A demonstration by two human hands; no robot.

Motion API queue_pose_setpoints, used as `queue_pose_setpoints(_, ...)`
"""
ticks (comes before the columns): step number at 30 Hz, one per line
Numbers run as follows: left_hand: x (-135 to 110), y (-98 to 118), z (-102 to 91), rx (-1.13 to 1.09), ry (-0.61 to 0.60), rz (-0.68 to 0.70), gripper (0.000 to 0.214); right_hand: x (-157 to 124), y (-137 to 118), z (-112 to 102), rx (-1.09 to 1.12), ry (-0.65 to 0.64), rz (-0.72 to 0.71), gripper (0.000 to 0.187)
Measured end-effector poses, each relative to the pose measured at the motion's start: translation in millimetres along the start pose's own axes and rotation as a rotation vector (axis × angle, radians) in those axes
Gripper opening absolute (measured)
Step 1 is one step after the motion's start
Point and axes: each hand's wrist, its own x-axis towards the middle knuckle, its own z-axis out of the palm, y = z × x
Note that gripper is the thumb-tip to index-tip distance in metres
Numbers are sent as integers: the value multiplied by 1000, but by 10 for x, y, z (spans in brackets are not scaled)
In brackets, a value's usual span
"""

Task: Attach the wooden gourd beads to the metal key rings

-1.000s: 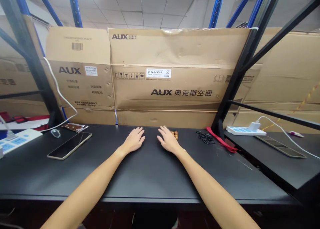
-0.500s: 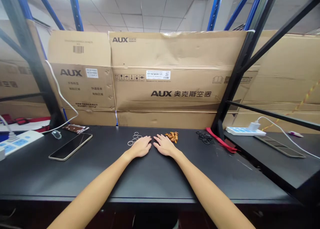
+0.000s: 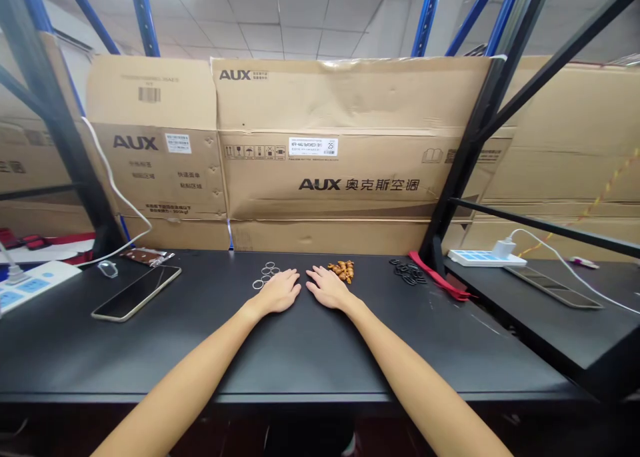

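Note:
My left hand lies flat on the black table, palm down, fingers stretched out, holding nothing. Several small metal rings lie just to its left and behind it. My right hand rests flat beside it, fingers out, also empty. A small heap of orange-brown pieces sits just behind and right of my right hand. The two hands nearly touch at the fingertips.
A phone lies at the left, with a power strip beyond it. Black rings and a red strap lie at the right. AUX cardboard boxes wall the back. A second table holds a power strip.
Both hands slid back toward me and closer together, uncovering the metal rings and the orange-brown heap. Over the last half second they have hardly moved.

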Motion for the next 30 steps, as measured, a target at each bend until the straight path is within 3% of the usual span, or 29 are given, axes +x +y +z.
queue_pose_setpoints(24,-15,15,-22,-20,6,11,56,-15,-19,-25,2,6,-19,52)
queue_pose_setpoints(27,-24,29,-19,-1,30,-9,56,-15,-14,-27,-2,51,-60,52)
queue_pose_setpoints(30,-25,33,5,37,73,-85,56,-28,-28,-63,-59,194,-62,49)
